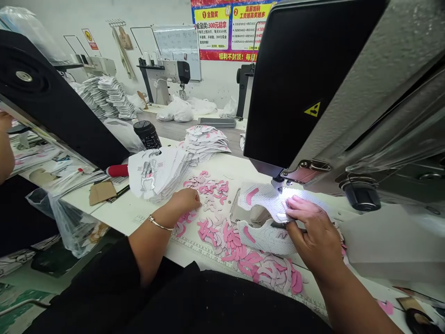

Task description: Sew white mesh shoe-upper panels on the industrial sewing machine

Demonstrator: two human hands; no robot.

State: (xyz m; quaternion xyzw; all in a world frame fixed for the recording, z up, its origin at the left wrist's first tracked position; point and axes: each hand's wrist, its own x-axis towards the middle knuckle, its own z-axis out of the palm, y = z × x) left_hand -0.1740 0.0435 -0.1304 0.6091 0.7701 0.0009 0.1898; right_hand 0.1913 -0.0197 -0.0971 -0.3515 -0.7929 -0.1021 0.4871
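Observation:
A white mesh shoe upper point(264, 200) with a pink curved patch lies under the lit needle point(279, 185) of the sewing machine point(299, 83). My right hand point(311, 227) grips its near edge, fingers on top and thumb lower down. My left hand point(184, 202) is closed, fingertips pinched together among the loose pink and white curved pieces point(236, 243); anything held there is hidden. Several of these pieces lie scattered across the table in front of me. On the left stands a stack of white cut uppers point(162, 171) with grey and pink marks, close to my left hand.
Behind is another stack of uppers point(206, 141), with a black tumbler point(146, 134) to its left. A red thread cone point(117, 170) and brown cardboard point(102, 192) sit at the left. A ruler strip point(205, 253) runs along the near table edge. Another person's arm point(5, 148) shows far left.

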